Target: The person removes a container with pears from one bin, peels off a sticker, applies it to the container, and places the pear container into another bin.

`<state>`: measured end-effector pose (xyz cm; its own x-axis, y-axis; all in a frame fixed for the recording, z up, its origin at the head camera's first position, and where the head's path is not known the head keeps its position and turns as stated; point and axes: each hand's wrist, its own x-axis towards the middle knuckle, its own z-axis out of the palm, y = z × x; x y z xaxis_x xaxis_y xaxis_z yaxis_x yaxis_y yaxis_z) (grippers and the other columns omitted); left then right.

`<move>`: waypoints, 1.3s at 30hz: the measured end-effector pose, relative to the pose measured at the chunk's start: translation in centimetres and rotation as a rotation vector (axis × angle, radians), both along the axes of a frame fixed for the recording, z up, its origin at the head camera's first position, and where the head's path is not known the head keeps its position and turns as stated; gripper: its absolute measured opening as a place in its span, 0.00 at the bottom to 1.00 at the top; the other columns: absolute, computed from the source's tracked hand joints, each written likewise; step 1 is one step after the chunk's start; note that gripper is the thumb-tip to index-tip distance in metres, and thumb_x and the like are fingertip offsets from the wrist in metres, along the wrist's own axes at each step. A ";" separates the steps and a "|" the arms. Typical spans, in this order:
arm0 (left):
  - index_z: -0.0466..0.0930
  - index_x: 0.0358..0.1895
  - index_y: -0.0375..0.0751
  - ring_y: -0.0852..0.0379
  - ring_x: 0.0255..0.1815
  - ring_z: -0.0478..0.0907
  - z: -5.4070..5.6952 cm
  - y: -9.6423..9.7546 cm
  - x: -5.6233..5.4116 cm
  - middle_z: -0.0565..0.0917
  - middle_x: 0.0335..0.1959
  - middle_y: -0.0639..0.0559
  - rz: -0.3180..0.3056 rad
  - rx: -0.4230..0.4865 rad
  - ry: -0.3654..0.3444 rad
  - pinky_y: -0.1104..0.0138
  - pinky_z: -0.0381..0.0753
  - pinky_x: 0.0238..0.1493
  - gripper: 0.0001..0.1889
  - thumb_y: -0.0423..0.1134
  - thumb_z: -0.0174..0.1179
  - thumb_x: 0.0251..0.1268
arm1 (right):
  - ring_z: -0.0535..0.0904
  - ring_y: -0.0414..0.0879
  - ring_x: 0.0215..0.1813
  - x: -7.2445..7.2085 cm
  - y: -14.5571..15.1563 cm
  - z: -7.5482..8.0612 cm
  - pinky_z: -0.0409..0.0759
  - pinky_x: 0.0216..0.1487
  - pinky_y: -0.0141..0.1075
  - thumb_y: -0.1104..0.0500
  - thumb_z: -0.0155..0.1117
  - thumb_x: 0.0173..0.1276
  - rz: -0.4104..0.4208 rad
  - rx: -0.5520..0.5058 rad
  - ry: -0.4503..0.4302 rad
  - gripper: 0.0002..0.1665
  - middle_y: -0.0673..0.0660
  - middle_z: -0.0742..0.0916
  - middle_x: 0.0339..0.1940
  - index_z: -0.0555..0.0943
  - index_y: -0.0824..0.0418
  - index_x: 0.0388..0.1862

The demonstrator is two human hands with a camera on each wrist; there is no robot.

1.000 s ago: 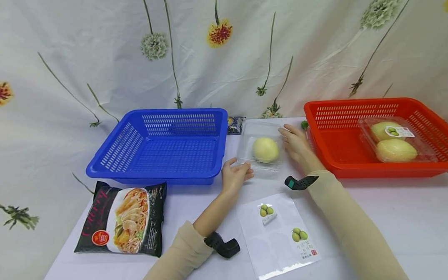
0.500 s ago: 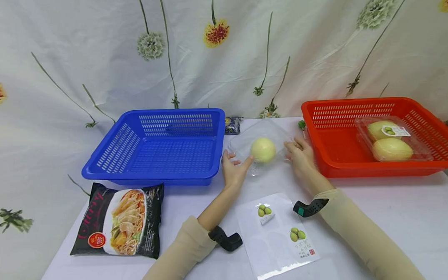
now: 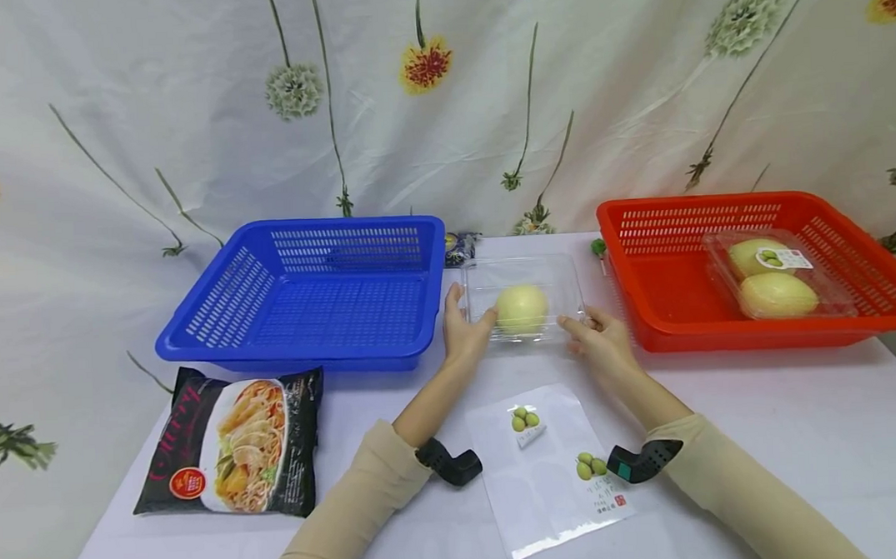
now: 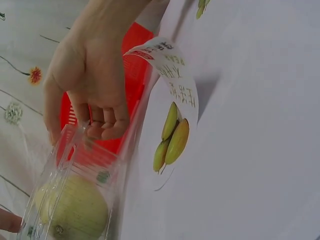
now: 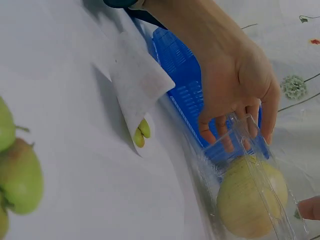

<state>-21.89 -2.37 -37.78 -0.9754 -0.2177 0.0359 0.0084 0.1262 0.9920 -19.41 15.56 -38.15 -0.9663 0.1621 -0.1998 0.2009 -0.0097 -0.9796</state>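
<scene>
The left hand [image 3: 468,333] and right hand [image 3: 604,342] each grip a near corner of the box [image 3: 560,276]. The box encloses one fruit [image 3: 523,308], between the blue basket [image 3: 364,348] and red basket [image 3: 736,334].

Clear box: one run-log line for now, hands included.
left hand: grips clear box, left side | right hand: grips its right side | yellow fruit: inside | red basket: second box with two fruits

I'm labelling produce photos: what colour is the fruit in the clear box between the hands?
The fruit is pale yellow-green; the head view shows it best.
</scene>
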 end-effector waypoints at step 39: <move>0.65 0.66 0.34 0.35 0.69 0.56 0.8 -1.9 1.2 0.61 0.66 0.28 -0.213 -0.539 0.253 0.43 0.55 0.67 0.34 0.39 0.63 0.54 | 0.75 0.38 0.35 1.4 2.0 -0.2 0.77 0.37 0.28 0.58 0.58 0.69 0.234 0.178 -0.024 0.35 0.59 0.80 0.42 0.60 0.77 0.67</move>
<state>-20.68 -4.29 -36.94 -0.9423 0.0930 0.3217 0.3143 0.5772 0.7537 -18.03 17.51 -38.40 -0.9770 -0.0298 -0.2114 0.2005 0.2115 -0.9566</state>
